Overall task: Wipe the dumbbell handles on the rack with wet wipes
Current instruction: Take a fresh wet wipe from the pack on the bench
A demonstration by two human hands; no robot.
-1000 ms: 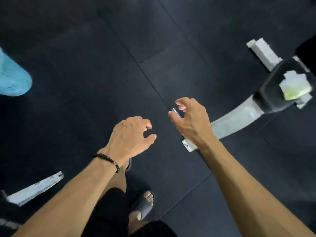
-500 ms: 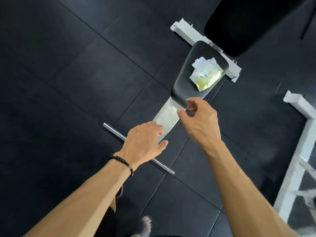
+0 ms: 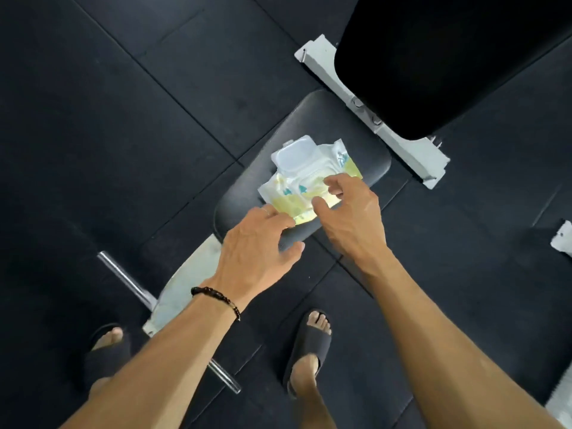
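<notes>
A soft pack of wet wipes (image 3: pixel 297 168), white and yellow-green with a white flip lid, lies on the black seat pad (image 3: pixel 244 196) of a gym bench. My right hand (image 3: pixel 349 218) is over the pack's near right edge, with its fingertips and thumb touching the wrapper. My left hand (image 3: pixel 253 255), a dark bead bracelet on its wrist, reaches in from the lower left. Its relaxed fingers are at the pack's near left corner. Neither hand has lifted the pack. No dumbbell or rack shows in the head view.
The bench's black backrest (image 3: pixel 433 57) fills the top right. Its white frame (image 3: pixel 185 280) and a chrome cross bar (image 3: pixel 123 277) run toward my sandalled feet (image 3: pixel 309 345). Black rubber floor tiles lie all around. A white frame piece (image 3: pixel 563 239) sits at the right edge.
I have stepped up to the bench, which has come from the right edge to the centre. Both hands have moved forward from mid-air onto the wipes pack.
</notes>
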